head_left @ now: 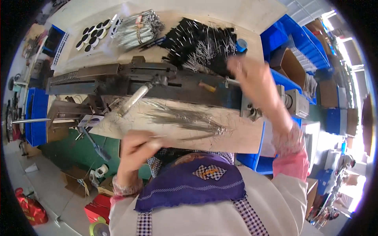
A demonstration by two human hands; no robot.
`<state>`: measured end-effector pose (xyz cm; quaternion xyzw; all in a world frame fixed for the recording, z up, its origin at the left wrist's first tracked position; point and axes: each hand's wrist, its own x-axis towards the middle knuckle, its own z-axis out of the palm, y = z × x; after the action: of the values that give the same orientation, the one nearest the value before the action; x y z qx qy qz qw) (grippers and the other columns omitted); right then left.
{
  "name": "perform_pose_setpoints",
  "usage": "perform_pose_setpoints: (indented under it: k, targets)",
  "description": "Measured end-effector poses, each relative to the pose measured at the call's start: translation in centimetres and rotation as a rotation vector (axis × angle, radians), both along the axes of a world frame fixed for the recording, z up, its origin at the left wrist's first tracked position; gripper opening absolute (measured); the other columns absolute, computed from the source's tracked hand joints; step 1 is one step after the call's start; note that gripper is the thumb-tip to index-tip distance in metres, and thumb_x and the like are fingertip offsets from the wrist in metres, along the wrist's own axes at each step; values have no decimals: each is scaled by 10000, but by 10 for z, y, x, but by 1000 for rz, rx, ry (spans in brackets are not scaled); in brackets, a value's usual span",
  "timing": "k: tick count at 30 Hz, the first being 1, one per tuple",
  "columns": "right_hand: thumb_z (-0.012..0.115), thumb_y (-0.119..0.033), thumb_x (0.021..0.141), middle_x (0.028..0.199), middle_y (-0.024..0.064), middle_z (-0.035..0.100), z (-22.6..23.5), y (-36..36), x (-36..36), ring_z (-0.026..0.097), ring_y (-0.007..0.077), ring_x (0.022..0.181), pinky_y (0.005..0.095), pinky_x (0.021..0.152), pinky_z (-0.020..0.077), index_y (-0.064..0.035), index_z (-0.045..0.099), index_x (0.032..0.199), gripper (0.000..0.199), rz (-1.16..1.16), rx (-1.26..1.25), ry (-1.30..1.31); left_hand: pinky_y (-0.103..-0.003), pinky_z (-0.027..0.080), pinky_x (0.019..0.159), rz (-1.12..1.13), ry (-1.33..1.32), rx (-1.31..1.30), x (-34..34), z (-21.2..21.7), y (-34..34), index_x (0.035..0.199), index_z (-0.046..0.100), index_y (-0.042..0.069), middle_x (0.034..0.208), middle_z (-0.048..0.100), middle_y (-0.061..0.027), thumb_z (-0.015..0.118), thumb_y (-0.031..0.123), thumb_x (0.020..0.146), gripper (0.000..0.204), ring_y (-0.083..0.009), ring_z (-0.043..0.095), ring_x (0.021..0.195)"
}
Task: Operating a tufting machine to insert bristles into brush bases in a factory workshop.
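My left hand (136,149) is closed in a pinch at the front edge of the wooden bench, with a thin metal wire (159,136) sticking out between thumb and finger. Beside it lies a loose pile of thin metal wires (185,120). My right hand (254,82) is raised over the right end of a long dark metal machine (197,86), near a blue round cup (241,45). Motion smears its fingertips, so whether they hold anything is unclear. Behind the machine, many bent wire pieces (204,51) lie on a black cloth (183,33).
A lever with a pale wrapped handle (136,98) juts from the machine toward me. At the back stand a bundle of metal pieces (139,31) and several black-and-white round parts (93,35). A grey cylindrical unit (297,103) sits at the right end. Blue bins (311,47) line the right side.
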<state>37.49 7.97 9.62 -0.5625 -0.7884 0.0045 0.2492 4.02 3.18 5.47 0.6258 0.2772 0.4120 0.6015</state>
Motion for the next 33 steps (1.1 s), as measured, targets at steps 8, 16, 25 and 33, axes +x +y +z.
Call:
perform_pose_setpoints:
  k: [8,16,25,33]
  targets:
    - [700,-332,777,820,145,644,-1,48,34,624,336,780,380,704,500,-7,647,848,336,61,-81,6,-311,395,515,-210,498,86,146,-27,95,846,709,37,617,600,-125,620,253,846,234,-142,518,525]
    - [661,-85,761,802,102,610,-24,22,-26,616,292,802,374,693,505,-31,633,854,111,379,53,-26,-321,503,574,246,933,1177,108,11,87,804,655,128,739,545,-32,613,84,760,76,-188,623,725]
    - [705,-176,775,853,145,673,-39,43,-64,652,309,774,365,702,521,-19,686,908,207,264,-158,463,-211,343,370,404,22,-221,80,-19,10,1074,624,34,739,576,-61,476,236,992,264,-87,514,454]
    - [699,-150,772,795,123,647,-43,40,-65,633,308,739,365,672,518,-14,654,835,157,273,36,183,-246,330,377,-379,-938,-1003,53,18,47,1182,483,-31,653,492,-48,417,388,992,465,-104,448,421]
